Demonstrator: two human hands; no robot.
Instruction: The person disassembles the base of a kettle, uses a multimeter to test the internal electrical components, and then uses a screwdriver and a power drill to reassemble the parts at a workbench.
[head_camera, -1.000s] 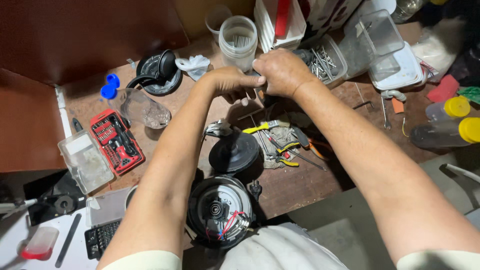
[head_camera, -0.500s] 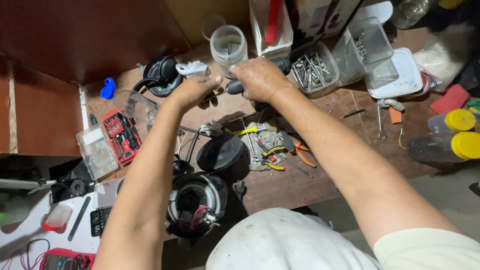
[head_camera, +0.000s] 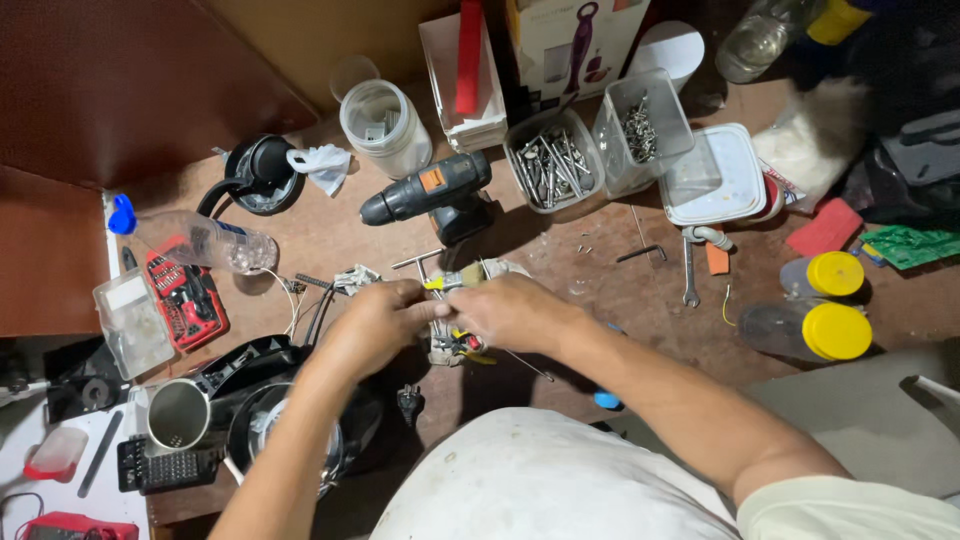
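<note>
My left hand and my right hand meet over the middle of the brown workbench. Both pinch a small yellow-tipped tool between their fingertips; most of it is hidden by the fingers. Just beneath the hands lies a heap of pliers and cutters with yellow and red grips. A thin T-shaped metal key lies just beyond the hands. A black cordless drill rests on its side farther back.
Behind the drill stand a clear jar and two tubs of screws. A blue-capped bottle and red bit set lie left. A black appliance body and metal cup sit near left. Yellow-lidded jars stand right.
Both hands have drawn back from the clear jar at the rear to the middle of the bench, closer to my body. The view has tilted, and the drill now shows.
</note>
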